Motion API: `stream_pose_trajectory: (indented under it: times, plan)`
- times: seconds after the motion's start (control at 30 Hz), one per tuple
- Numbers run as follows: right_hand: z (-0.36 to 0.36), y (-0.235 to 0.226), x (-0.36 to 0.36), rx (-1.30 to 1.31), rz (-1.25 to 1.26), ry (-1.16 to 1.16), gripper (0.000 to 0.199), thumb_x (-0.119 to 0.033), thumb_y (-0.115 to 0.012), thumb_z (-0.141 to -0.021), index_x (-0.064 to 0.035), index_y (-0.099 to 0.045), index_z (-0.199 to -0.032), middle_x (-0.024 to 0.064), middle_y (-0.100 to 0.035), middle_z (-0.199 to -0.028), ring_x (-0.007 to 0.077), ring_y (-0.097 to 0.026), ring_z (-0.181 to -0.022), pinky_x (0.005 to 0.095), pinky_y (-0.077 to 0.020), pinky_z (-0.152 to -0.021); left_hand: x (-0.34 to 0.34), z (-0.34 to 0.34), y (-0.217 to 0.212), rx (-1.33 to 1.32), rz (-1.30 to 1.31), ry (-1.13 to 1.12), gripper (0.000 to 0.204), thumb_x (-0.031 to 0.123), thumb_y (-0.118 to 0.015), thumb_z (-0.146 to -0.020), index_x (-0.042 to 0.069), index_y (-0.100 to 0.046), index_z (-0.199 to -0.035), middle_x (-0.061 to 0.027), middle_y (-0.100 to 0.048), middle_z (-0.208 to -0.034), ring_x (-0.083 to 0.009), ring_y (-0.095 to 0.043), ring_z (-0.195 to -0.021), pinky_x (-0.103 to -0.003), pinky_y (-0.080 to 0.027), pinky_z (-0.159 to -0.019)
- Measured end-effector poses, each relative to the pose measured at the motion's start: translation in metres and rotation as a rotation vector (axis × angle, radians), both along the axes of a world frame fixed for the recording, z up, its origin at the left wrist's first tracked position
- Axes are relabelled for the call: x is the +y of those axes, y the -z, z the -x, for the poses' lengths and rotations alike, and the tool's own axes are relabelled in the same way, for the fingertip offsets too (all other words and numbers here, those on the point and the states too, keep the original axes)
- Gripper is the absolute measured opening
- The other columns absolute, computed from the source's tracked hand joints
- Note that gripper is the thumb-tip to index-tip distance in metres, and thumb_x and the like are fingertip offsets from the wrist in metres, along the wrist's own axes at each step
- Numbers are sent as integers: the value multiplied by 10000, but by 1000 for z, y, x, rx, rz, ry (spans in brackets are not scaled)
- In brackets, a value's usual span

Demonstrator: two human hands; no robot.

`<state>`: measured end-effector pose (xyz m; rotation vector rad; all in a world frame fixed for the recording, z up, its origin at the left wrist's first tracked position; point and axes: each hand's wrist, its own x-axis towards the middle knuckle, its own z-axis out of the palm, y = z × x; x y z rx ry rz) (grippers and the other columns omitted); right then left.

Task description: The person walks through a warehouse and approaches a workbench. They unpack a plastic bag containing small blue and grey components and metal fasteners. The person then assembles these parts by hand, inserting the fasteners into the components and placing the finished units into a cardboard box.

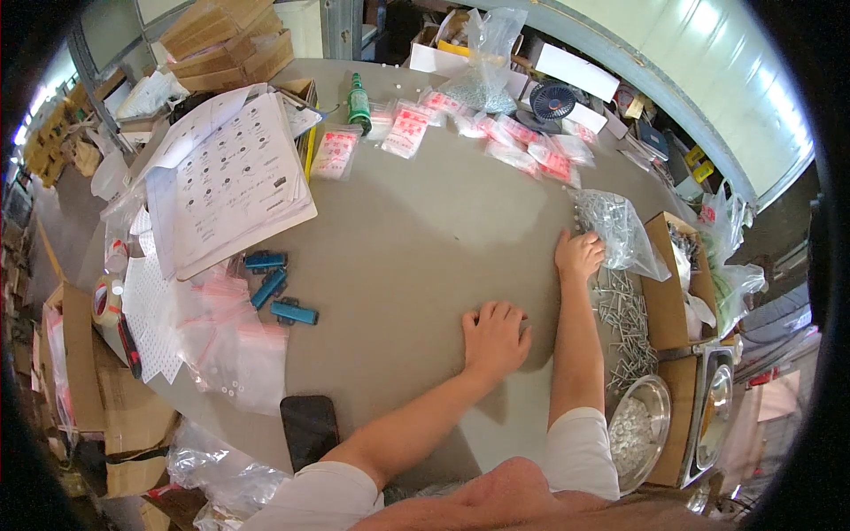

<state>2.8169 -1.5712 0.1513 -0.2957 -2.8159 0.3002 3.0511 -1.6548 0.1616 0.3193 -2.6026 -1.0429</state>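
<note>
My left hand (496, 342) rests low over the middle of the table, palm down, its fingers loosely bent and a little apart, with nothing visible in it. Farther right, my right hand (580, 257) is at the near left edge of a clear plastic bag (615, 232) with small metal parts inside. Its fingers curl against the bag; the fingertips are partly hidden. Just beyond my right forearm lies a loose pile of silvery screws (627, 332). A clear round bowl (639, 434) of small white pieces stands nearer to me, beside my right sleeve.
Small red-printed packets (408, 130) and a green bottle (359, 104) stand along the far side, near a small black fan (552, 101). Left are a clipboard with papers (235, 181), several blue clip-like pieces (294, 311), empty zip bags (232, 341) and a dark phone (309, 431). Cardboard box (666, 288) at right.
</note>
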Motion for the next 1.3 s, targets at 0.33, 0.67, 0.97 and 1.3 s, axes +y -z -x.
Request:
stream_pose_trajectory:
  times: [0.33, 0.67, 0.97, 1.3]
  plan:
    - [47, 10, -42, 35, -6, -263, 578, -373, -556, -851, 32, -399, -1233, 244, -386, -1337, 431, -363, -1238, 512, -371, -993, 3, 4, 2, 17, 35, 54, 199, 250, -618, -820, 137, -619, -983, -8, -577, -1032, -193, -487, -1042, -417, -314, -873]
    - [104, 14, -58, -40, -100, -323, 530, -310, -383, -941, -68, -342, -1411, 115, -306, -1482, 309, -291, -1350, 444, -264, -1097, 1, -3, -4, -6, 16, 69, 188, 269, -623, -829, 160, -629, -982, 6, -591, -1055, -199, -491, -1070, -421, -308, -900]
    - [100, 37, -51, 159, 24, -464, 328, -200, -381, -930, -9, -540, -1145, 270, -470, -1275, 374, -419, -1235, 464, -354, -1024, 3, 1, -1, 2, 54, 27, 168, 265, -629, -817, 162, -644, -949, 1, -589, -1029, -202, -503, -1045, -421, -310, -886]
    - [57, 16, -26, 1, -161, -290, 281, -218, -363, -945, -39, -560, -1035, 205, -666, -816, 368, -668, -833, 456, -541, -741, 2, 2, -1, 46, 25, 70, 176, 265, -621, -816, 156, -643, -953, 1, -592, -1010, -194, -495, -1035, -415, -310, -882]
